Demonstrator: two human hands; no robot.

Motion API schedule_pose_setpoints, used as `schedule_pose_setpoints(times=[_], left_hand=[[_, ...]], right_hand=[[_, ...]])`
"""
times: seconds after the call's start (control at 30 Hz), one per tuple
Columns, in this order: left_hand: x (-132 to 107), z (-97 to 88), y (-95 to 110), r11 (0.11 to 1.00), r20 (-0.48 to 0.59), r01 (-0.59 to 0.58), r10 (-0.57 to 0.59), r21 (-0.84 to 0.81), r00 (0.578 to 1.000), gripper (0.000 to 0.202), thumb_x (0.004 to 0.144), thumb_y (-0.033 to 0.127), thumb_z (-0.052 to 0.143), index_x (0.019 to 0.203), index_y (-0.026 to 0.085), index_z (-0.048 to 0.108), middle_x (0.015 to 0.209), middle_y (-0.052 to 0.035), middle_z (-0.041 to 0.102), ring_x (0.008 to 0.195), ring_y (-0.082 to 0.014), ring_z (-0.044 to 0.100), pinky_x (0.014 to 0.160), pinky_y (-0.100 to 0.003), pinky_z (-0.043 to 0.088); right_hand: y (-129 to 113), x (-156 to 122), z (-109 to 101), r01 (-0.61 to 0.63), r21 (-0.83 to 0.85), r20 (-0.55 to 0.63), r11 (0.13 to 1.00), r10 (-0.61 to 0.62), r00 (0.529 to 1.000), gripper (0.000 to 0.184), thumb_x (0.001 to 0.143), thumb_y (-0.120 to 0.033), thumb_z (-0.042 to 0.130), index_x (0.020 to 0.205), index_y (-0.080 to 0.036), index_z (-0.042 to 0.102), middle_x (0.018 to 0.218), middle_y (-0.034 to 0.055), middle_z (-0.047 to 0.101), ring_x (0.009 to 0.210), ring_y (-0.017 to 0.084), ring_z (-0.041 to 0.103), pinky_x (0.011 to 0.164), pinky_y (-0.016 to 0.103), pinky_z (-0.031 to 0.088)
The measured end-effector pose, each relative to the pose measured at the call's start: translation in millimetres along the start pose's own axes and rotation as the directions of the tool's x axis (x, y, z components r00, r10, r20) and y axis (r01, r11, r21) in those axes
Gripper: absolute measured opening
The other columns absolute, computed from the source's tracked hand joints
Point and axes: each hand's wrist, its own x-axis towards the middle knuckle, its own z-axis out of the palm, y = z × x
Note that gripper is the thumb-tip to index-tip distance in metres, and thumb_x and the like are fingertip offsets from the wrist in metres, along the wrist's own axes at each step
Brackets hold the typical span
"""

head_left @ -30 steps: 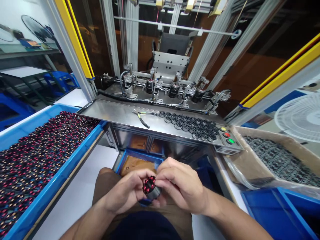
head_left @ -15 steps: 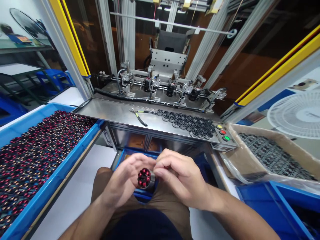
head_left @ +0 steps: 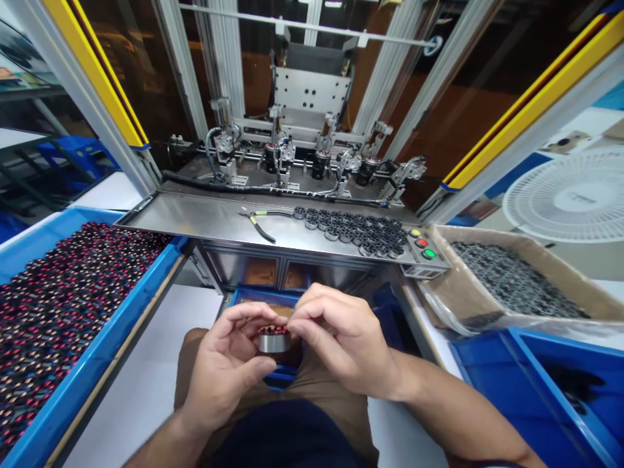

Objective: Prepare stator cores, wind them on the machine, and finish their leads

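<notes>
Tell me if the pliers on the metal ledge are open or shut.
Open: the handles of the pliers spread apart.

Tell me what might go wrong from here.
The round part is cupped in the left hand, clear of any bench, so a loose grip might let it fall.

The right hand has its fingertips close to the part's red windings and could snag one.

On the metal ledge, the nearest dark rings lie close to the front edge; a bump might knock them off.

Bright, even foreground light, dim brown panels point(head_left: 468, 110), sheen on steel shelf point(head_left: 205, 218), stretched edges
</notes>
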Motion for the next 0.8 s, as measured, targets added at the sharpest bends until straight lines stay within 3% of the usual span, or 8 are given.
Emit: schedule_pose_setpoints(times=[0.17,0.23,0.3,0.4,0.47,0.53,0.67,0.8], left_hand=[[-0.7,-6.0,-4.3,0.997,0.026,0.047,-0.049,0.065,0.998,0.029,0.079,0.019,0.074,0.106,0.025,0.068,0.113,-0.0042,0.065,0.106,-0.0166,0.064,0.091,-0.023,0.052],[0.4,-8.5,-4.6,0.996,-0.001,0.018,-0.018,0.087,1.000,0.028,0.078,0.014,0.074,0.104,0.025,0.069,0.114,-0.0033,0.064,0.106,-0.0160,0.064,0.090,-0.023,0.052],[2.6,-11.0,-4.0,0.994,-0.032,-0.019,0.022,0.110,0.999,0.030,0.076,0.010,0.075,0.101,0.026,0.069,0.120,-0.0025,0.062,0.108,-0.0159,0.064,0.093,-0.025,0.051],[6.3,-14.3,-2.0,0.994,-0.020,-0.026,0.029,0.102,0.999,0.031,0.076,0.009,0.075,0.100,0.027,0.068,0.124,-0.0023,0.061,0.106,-0.0160,0.066,0.093,-0.026,0.052],[7.8,-15.7,-0.7,0.996,0.012,-0.022,0.021,0.082,1.000,0.031,0.076,0.009,0.075,0.099,0.027,0.069,0.122,-0.0021,0.063,0.104,-0.0164,0.067,0.090,-0.025,0.054],[8.0,-16.6,0.2,0.997,0.032,-0.021,0.019,0.070,0.999,0.030,0.075,0.009,0.075,0.098,0.027,0.069,0.120,-0.0018,0.063,0.103,-0.0173,0.068,0.087,-0.025,0.055],[6.6,-18.0,2.9,0.997,0.050,-0.022,0.018,0.069,0.999,0.032,0.074,0.008,0.076,0.098,0.028,0.069,0.121,-0.0018,0.063,0.101,-0.0186,0.069,0.083,-0.027,0.058],[8.6,-18.4,11.5,0.984,0.130,-0.114,0.096,0.138,0.987,0.039,0.072,0.002,0.075,0.101,0.027,0.068,0.118,-0.0022,0.065,0.109,-0.0213,0.066,0.089,-0.030,0.057]], right_hand=[[3.7,-2.6,4.1,0.049,0.045,-0.077,0.998,-0.045,0.996,0.012,0.087,-0.010,0.061,0.077,-0.007,0.066,0.068,0.0092,0.065,0.066,0.013,0.059,0.062,0.025,0.049],[1.2,-7.2,9.2,-0.028,0.075,-0.148,0.997,0.039,0.988,0.012,0.086,-0.010,0.062,0.076,-0.009,0.067,0.068,0.0072,0.064,0.065,0.012,0.058,0.061,0.024,0.048],[-2.7,-13.3,16.3,-0.201,0.179,-0.179,0.963,0.232,0.956,0.017,0.087,-0.015,0.063,0.070,-0.011,0.065,0.066,0.0044,0.062,0.062,0.011,0.057,0.059,0.022,0.047],[-6.4,-23.0,29.0,-0.474,0.476,-0.012,0.741,0.544,0.839,0.025,0.086,-0.028,0.066,0.066,-0.013,0.062,0.060,0.0011,0.061,0.055,0.009,0.056,0.055,0.021,0.046],[-5.3,-28.1,37.3,-0.567,0.621,0.151,0.541,0.627,0.764,0.027,0.084,-0.035,0.068,0.068,-0.013,0.062,0.059,0.0009,0.062,0.053,0.009,0.057,0.054,0.022,0.047],[-1.8,-31.9,44.3,-0.588,0.694,0.232,0.415,0.645,0.728,0.030,0.080,-0.038,0.071,0.068,-0.013,0.062,0.059,0.0014,0.064,0.053,0.009,0.058,0.055,0.022,0.048],[7.3,-36.5,51.3,-0.569,0.753,0.275,0.330,0.627,0.729,0.030,0.078,-0.038,0.075,0.068,-0.013,0.062,0.059,0.0021,0.065,0.051,0.009,0.059,0.054,0.022,0.047],[15.5,-38.0,49.8,-0.502,0.839,0.325,0.212,0.545,0.773,0.039,0.077,-0.048,0.074,0.084,-0.011,0.069,0.075,0.0074,0.070,0.066,0.014,0.065,0.065,0.026,0.051]])
